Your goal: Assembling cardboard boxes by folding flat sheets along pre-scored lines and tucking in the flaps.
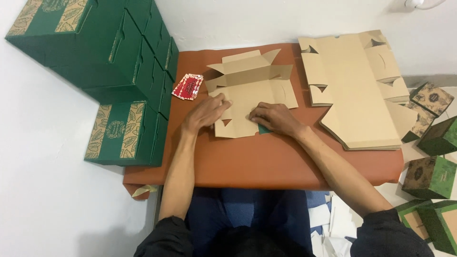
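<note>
Left hand (205,113) and right hand (275,119) pressed flat, grasping nothing, on unfolded cardboard box blank (250,93) atop orange-brown bench (266,162).

Matt brown cardboard box blank (247,95) — on a smooth, leathery orange-brown mat (266,162) — beside matt green boxes (119,62).

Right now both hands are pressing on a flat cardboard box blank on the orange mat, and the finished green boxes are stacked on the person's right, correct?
Not quite. The left hand and right hand do press on the flat cardboard box blank on the orange mat, but the head view shows the stacked green boxes on the person's left.
</note>
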